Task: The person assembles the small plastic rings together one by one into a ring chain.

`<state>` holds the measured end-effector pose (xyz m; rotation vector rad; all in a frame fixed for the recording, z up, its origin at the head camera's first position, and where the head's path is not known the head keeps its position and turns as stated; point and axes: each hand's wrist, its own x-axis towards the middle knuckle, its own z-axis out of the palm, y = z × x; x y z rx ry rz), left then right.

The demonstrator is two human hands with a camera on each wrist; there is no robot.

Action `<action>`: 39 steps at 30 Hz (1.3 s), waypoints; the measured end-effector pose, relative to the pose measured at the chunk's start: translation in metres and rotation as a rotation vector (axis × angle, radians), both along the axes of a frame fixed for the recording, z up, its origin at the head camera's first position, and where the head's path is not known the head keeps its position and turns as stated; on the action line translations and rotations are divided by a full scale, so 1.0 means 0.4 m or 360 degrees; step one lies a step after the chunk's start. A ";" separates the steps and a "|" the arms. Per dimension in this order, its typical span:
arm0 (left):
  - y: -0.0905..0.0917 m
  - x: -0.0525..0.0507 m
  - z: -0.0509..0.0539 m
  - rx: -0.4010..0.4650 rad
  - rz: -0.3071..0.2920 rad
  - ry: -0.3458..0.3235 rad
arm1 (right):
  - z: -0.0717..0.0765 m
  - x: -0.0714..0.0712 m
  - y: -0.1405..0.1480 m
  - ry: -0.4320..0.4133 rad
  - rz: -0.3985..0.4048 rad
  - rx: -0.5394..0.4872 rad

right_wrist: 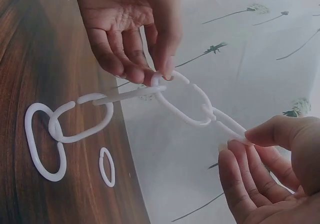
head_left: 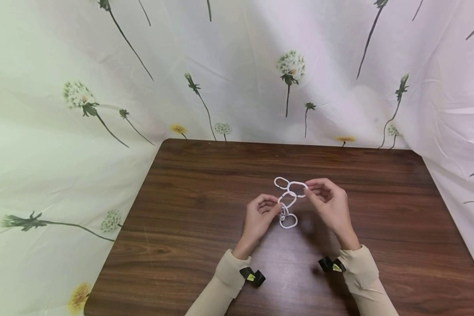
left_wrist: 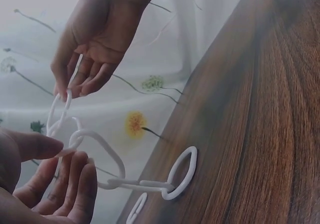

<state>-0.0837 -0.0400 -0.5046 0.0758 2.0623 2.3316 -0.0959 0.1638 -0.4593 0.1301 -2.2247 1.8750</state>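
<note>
Spreading from 9 o'clock through 12 to 3 around the table, a pale, creased cloth (head_left: 241, 48) carries printed flowers (head_left: 291, 66); the dark brown, wood-grained table (head_left: 181, 210) has rounded far corners and a soft gleam towards 6 o'clock; cream sleeves (head_left: 229, 274) reach in from 7 and 5 o'clock; the left hand (head_left: 257, 219), at 9 o'clock of the white chain (right_wrist: 129, 94), pinches one link between thumb and fingers; the right hand (head_left: 333, 208), at 3 o'clock, pinches the end link; the chain hangs over mid-table; a loose white link (right_wrist: 103, 170) lies on the wood, towards 11 o'clock.
</note>
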 end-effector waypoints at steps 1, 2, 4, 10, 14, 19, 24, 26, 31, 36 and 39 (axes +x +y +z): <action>0.000 0.000 0.000 0.0001 0.0003 0.0003 | 0.001 0.000 0.000 -0.0002 -0.0002 0.0004; 0.000 0.001 -0.001 0.0001 0.0003 0.0006 | 0.003 0.000 0.001 -0.0002 -0.0003 0.0006; 0.000 0.001 -0.003 -0.0007 0.0005 0.0010 | 0.005 0.000 0.002 0.0004 -0.0001 0.0010; -0.002 0.005 -0.008 -0.0027 0.0013 -0.0004 | 0.012 0.001 0.003 0.0036 0.0060 -0.0045; -0.007 0.006 -0.006 -0.0035 0.0017 -0.0010 | 0.016 0.002 0.002 0.0063 0.0109 -0.0044; -0.016 0.005 -0.002 -0.0079 0.0055 0.0028 | 0.017 0.001 -0.001 0.0069 0.0146 -0.0036; -0.024 -0.002 0.007 -0.0071 0.0093 0.0064 | 0.013 -0.001 -0.003 0.0066 0.0178 -0.0001; -0.027 -0.005 0.013 -0.0058 0.0096 0.0076 | 0.012 -0.001 -0.003 0.0075 0.0192 0.0029; -0.031 -0.016 0.030 -0.0080 0.0082 0.0125 | 0.008 -0.004 -0.005 0.0064 0.0200 0.0086; -0.031 -0.021 0.048 -0.0109 0.0013 0.0164 | 0.001 -0.005 -0.011 0.0045 0.0212 0.0138; -0.029 -0.021 0.055 -0.0113 -0.0035 0.0169 | -0.004 -0.004 -0.015 0.0042 0.0239 0.0169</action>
